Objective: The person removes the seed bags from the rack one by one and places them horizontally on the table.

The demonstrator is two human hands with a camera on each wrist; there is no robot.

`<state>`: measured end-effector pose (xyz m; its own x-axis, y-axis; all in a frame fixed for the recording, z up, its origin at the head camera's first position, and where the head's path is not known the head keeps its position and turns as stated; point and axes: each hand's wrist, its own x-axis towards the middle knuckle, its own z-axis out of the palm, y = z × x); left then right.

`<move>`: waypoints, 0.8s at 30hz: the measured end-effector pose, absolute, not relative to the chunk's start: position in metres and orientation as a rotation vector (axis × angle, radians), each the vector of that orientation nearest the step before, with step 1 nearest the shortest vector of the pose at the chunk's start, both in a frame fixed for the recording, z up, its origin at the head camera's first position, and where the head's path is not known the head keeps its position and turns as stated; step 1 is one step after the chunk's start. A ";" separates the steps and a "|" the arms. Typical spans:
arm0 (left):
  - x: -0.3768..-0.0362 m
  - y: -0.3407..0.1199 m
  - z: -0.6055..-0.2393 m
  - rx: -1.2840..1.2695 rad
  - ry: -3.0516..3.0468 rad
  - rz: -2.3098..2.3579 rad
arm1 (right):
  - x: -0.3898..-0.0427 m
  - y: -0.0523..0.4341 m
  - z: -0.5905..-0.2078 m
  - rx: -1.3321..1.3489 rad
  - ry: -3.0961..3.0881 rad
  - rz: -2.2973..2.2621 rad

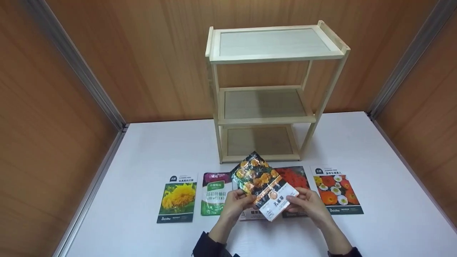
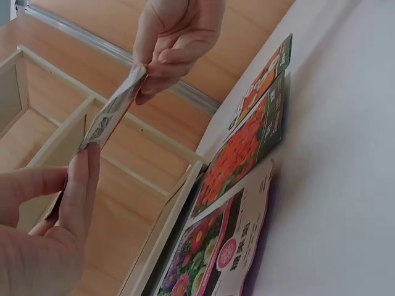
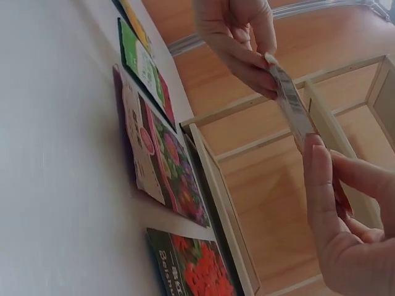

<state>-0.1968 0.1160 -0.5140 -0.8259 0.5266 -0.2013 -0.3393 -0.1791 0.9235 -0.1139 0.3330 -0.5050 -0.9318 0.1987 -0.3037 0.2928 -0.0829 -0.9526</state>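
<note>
A flower seed packet [image 1: 260,178] with orange-yellow blooms and a white label end is held up in the air, tilted, over the row of packets. My left hand [image 1: 235,205] pinches its left edge between thumb and fingers. At the opposite edge, near the label corner, my right hand [image 1: 310,205] pinches it too. Both wrist views show the packet [image 2: 114,114] nearly edge-on between the hands. Partly covered below it lie a pink-and-white packet with mixed flowers [image 2: 203,253] and a red-flower packet [image 1: 294,176].
On the white table [image 1: 142,150] also lie a yellow-flower packet [image 1: 178,198], a green-and-white packet [image 1: 214,200] and an orange-and-white-flower packet [image 1: 337,192]. Behind them stands a three-tier wooden shelf [image 1: 266,119] against the wood-grain back wall [image 1: 160,60].
</note>
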 end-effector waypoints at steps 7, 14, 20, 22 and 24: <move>-0.203 0.104 -0.506 0.357 1.524 1.847 | -0.115 0.341 -0.497 0.476 2.176 -2.063; -0.206 0.104 -0.511 0.498 1.445 1.731 | -0.116 0.337 -0.492 0.486 2.296 -2.014; -0.205 0.108 -0.510 0.508 1.453 1.685 | -0.113 0.332 -0.493 0.575 2.340 -2.003; -0.205 0.109 -0.511 0.517 1.459 1.679 | -0.113 0.332 -0.495 0.623 2.345 -2.006; -0.204 0.110 -0.513 0.540 1.466 1.691 | -0.112 0.332 -0.498 0.690 2.343 -2.016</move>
